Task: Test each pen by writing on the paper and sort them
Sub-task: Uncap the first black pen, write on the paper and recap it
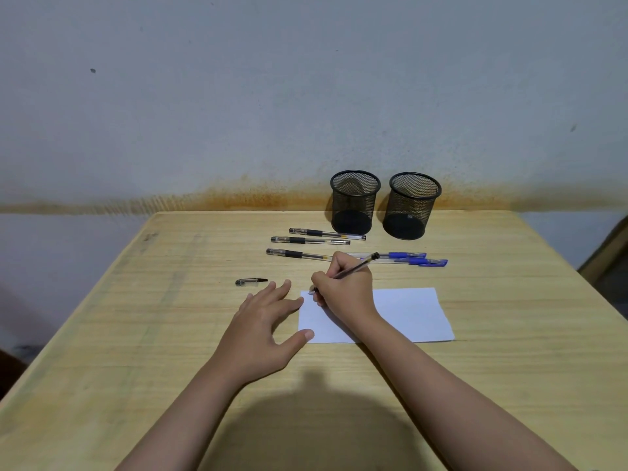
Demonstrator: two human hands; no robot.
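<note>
The slim clear-barrelled pen with a black end (pixel 356 268) is pinched in the curled fingers of the right hand (pixel 343 290), slanted so its tip meets the near-left corner region of the white rectangular sheet of paper (pixel 407 314); that tilt and low grip suit a short test stroke, though whether any ink shows is too small to tell. The left hand (pixel 263 329) lies flat with its fingers straight and slightly apart, fingertips and thumb touching the sheet's left edge, probably to keep the paper from sliding under the stroke. Just beyond that hand lies a small clear pen cap with a black clip (pixel 250 282), likely set there to be put back after the test. Farther back, three capped black-grip pens (pixel 307 240) lie in a rough row, and two blue-capped pens (pixel 413 259) lie to their right, partly behind the writing hand; these look untested. At the rear of the pale wooden table (pixel 136 334), two black wire-mesh cups (pixel 382 203) stand upright side by side and appear empty, presumably one for working pens and one for dead ones.
</note>
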